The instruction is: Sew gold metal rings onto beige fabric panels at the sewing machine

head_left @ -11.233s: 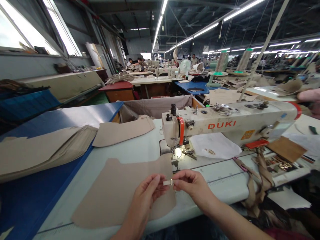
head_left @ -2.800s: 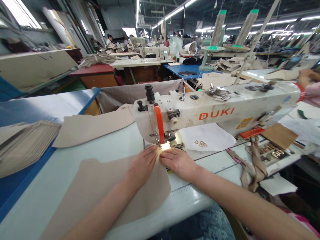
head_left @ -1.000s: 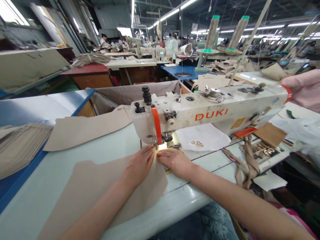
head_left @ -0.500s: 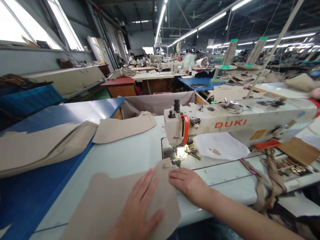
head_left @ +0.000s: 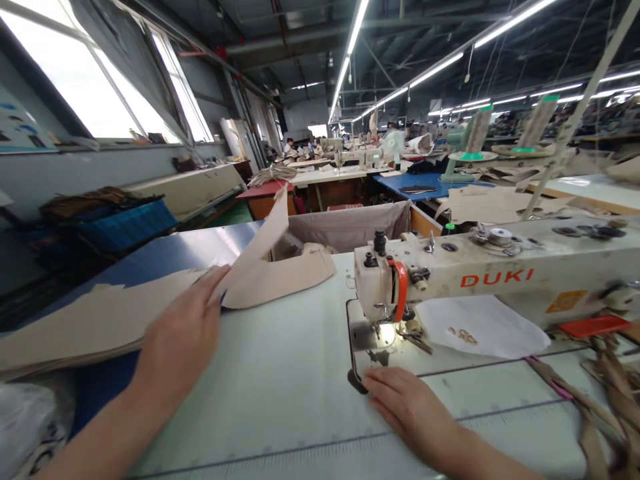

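Observation:
My left hand (head_left: pixel 183 327) is closed on one end of a beige fabric panel (head_left: pixel 263 237), which stands tilted up from its fingers. Just behind the raised panel, another beige panel (head_left: pixel 285 277) lies on the pale sewing table (head_left: pixel 280 373). A stack of beige panels (head_left: pixel 115 313) is left of this hand. My right hand (head_left: pixel 407 410) lies on the table in front of the sewing machine (head_left: pixel 400 280), fingers together and fairly flat. At its fingertips is a small dark oval piece (head_left: pixel 357 381) by the plate's corner; I cannot make out what it is.
White cloth (head_left: pixel 480 323) with small brass-coloured pieces lies beside the machine head. Fabric strips (head_left: pixel 595 413) hang at the right. A cloth-lined bin (head_left: pixel 350 227) stands behind the table. Blue sheeting (head_left: pixel 100 380) and a clear plastic bag (head_left: pixel 30 420) are at the left.
My left hand has moved left and away, taking the beige panel from the table in front of the machine and raising it. My right hand stays near the machine. The view has shifted left.

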### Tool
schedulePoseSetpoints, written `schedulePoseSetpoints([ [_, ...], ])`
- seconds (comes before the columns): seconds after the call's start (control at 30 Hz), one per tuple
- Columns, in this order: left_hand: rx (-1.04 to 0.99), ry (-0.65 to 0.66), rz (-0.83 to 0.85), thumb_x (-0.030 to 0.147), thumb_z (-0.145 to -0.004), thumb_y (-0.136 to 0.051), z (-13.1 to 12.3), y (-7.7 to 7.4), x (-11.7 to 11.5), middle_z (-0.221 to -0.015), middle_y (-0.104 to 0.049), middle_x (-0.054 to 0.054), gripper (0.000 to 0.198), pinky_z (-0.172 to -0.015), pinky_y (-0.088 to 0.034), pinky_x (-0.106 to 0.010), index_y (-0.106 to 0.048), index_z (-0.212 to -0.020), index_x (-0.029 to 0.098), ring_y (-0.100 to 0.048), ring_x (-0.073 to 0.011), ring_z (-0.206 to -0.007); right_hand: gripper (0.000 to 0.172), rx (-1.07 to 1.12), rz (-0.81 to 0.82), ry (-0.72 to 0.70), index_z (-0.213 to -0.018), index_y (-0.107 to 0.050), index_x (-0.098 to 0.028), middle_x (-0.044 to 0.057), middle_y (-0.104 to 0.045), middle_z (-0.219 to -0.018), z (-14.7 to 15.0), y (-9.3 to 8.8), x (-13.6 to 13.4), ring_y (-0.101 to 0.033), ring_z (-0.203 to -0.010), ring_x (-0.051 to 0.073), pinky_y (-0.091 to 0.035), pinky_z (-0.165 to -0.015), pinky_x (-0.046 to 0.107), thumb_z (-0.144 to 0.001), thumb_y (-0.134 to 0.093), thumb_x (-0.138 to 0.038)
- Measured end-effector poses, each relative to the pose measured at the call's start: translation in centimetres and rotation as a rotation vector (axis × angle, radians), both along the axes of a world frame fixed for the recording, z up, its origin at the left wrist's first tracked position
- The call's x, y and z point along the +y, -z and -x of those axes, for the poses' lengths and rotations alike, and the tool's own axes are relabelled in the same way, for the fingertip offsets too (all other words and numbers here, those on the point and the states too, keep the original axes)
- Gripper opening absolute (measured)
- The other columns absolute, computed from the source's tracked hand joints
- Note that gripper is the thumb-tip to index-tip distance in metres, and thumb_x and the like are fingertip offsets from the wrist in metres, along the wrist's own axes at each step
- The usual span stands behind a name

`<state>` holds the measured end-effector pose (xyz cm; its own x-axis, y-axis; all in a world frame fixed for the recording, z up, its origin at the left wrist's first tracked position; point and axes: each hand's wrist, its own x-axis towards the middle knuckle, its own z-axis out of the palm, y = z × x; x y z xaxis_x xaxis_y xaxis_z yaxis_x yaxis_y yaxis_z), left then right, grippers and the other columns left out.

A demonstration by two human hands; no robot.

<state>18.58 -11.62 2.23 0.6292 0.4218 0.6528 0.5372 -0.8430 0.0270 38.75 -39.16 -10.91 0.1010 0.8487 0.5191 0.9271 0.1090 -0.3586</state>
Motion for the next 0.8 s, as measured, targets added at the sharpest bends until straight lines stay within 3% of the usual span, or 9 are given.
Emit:
schedulePoseSetpoints([
  [0.03, 0.042, -0.02, -0.028, 0.022, -0.092, -0.029, -2.6, -0.8, 1.0, -0.136, -0.052, -0.008, 0.049, -0.104, -0.039, -0.05, -0.033, -0.14, 0.023, -0.051, -0.0267, -0.122, 0.026, 0.002, 0.004, 0.007, -0.111, -0.063, -0.018, 0.009, -0.068, -0.109, 0.0, 0.1, 0.0, -0.065, -0.096, 0.022, -0.055, -0.085, 0.035, -0.091, -0.047, -0.018],
  [0.1, 0.197, -0.033, 0.044, 0.014, -0.091, -0.022, -7.3, -0.5, 2.8, -0.141, -0.046, -0.012, 0.048, -0.107, -0.034, -0.048, -0.035, -0.137, 0.012, -0.043, -0.0258, -0.128, 0.026, 0.003, -0.006, 0.019, -0.11, -0.064, -0.018, 0.008, -0.069, -0.108, 0.0, 0.5, 0.1, -0.066, -0.094, 0.022, -0.056, -0.084, 0.034, -0.091, -0.047, -0.017],
  [0.2, 0.286, -0.062, 0.135, 0.009, -0.089, -0.023, -11.4, 4.1, 5.1, -0.132, -0.054, -0.016, 0.044, -0.1, -0.042, -0.042, -0.048, -0.126, 0.005, -0.05, -0.0259, -0.123, 0.025, -0.007, -0.075, 0.029, -0.105, -0.065, -0.019, 0.007, -0.07, -0.104, -0.1, 1.4, 0.5, -0.067, -0.09, 0.02, -0.056, -0.081, 0.03, -0.091, -0.044, -0.017],
  [0.33, 0.35, -0.153, 0.235, 0.03, -0.089, -0.039, -12.3, 11.1, 6.4, -0.125, -0.058, -0.024, 0.041, -0.095, -0.043, -0.054, -0.056, -0.118, 0.006, -0.053, -0.0349, -0.118, 0.027, -0.044, -0.261, 0.038, -0.096, -0.067, -0.02, 0.005, -0.073, -0.093, -0.3, 2.4, 1.4, -0.069, -0.082, 0.017, -0.057, -0.077, 0.024, -0.093, -0.041, -0.022],
  [0.43, 0.367, -0.182, 0.265, 0.041, -0.089, -0.04, -11.7, 13.3, 6.4, -0.134, -0.05, -0.024, 0.051, -0.099, -0.036, -0.056, -0.051, -0.126, 0.008, -0.044, -0.0351, -0.127, 0.03, -0.041, -0.291, 0.006, -0.094, -0.067, -0.021, 0.006, -0.073, -0.09, -0.4, 2.3, 1.7, -0.069, -0.082, 0.016, -0.056, -0.081, 0.021, -0.095, -0.038, -0.023],
  [0.53, 0.356, -0.2, 0.24, 0.043, -0.09, -0.038, -11.1, 13.4, 5.8, -0.142, -0.04, -0.022, 0.055, -0.106, -0.03, -0.053, -0.044, -0.133, 0.01, -0.034, -0.0321, -0.134, 0.029, -0.087, -0.235, -0.037, -0.096, -0.067, -0.02, 0.006, -0.073, -0.093, -0.8, 1.7, 1.5, -0.069, -0.087, 0.017, -0.056, -0.084, 0.022, -0.095, -0.037, -0.022],
  [0.63, 0.309, -0.232, 0.16, 0.04, -0.09, -0.039, -9.9, 12.0, 5.6, -0.148, -0.032, -0.02, 0.055, -0.11, -0.023, -0.052, -0.04, -0.136, 0.01, -0.025, -0.0308, -0.138, 0.025, -0.121, -0.22, -0.082, -0.097, -0.067, -0.02, 0.007, -0.073, -0.094, -1.2, 1.6, 1.2, -0.07, -0.087, 0.018, -0.057, -0.084, 0.023, -0.093, -0.042, -0.019],
  [0.7, 0.232, -0.286, 0.052, 0.037, -0.09, -0.039, -7.9, 10.0, 6.2, -0.147, -0.033, -0.021, 0.053, -0.109, -0.024, -0.053, -0.039, -0.136, 0.01, -0.026, -0.0319, -0.138, 0.023, -0.113, -0.21, -0.106, -0.099, -0.066, -0.021, 0.008, -0.073, -0.096, -1.4, 1.8, 1.1, -0.07, -0.089, 0.018, -0.057, -0.084, 0.023, -0.091, -0.045, -0.018],
  [0.8, 0.132, -0.385, -0.071, 0.039, -0.092, -0.037, -3.1, 5.7, 8.0, -0.145, -0.032, -0.027, 0.056, -0.103, -0.029, -0.061, -0.035, -0.135, 0.004, -0.027, -0.0385, -0.136, 0.023, -0.089, -0.168, -0.104, -0.104, -0.065, -0.021, 0.007, -0.071, -0.102, -1.3, 2.1, 1.0, -0.068, -0.093, 0.019, -0.056, -0.086, 0.025, -0.089, -0.047, -0.017],
])
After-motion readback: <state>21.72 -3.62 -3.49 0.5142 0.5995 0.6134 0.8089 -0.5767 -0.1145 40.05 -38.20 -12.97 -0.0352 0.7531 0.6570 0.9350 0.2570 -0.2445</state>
